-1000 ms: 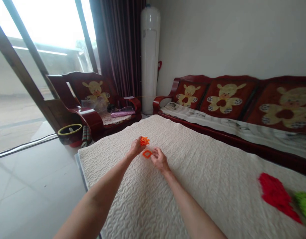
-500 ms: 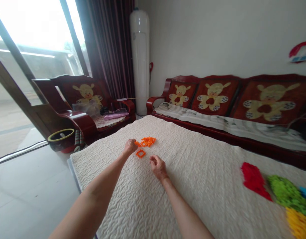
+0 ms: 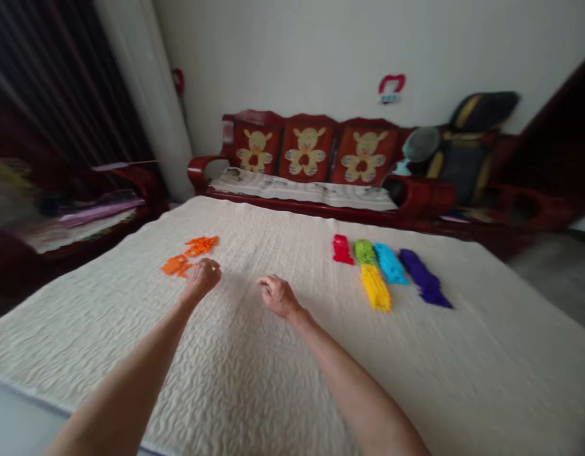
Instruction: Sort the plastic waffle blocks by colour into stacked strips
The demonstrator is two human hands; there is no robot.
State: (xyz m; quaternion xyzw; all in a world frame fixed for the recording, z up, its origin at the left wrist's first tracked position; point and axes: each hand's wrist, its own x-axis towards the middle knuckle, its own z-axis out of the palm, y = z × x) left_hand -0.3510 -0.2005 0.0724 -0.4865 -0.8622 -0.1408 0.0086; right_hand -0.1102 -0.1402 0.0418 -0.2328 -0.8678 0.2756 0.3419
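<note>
My left hand (image 3: 204, 277) hangs low over the quilted cover with its fingers curled in. Blur hides whether anything is between them. Just left of it are flat orange linked pieces (image 3: 175, 265), partly covered by the hand. A second heap of orange pieces (image 3: 201, 245) lies behind them. My right hand (image 3: 277, 296) hovers to the right of the left one, index finger reaching out and the others loosely bent, with nothing seen in it. The hands are apart, with bare cover between them.
Heaps of red (image 3: 342, 249), green (image 3: 365, 251), blue (image 3: 391, 263), yellow (image 3: 376, 288) and purple (image 3: 425, 278) pieces lie to the right on the cream quilted cover (image 3: 254, 392). A wooden sofa (image 3: 292, 197) with bear-patterned cushions stands behind, an armchair (image 3: 140, 180) at left.
The view has turned right, bringing all the coloured heaps into sight. My left hand has moved off the orange pieces to their right side. My right hand stays loosely bent.
</note>
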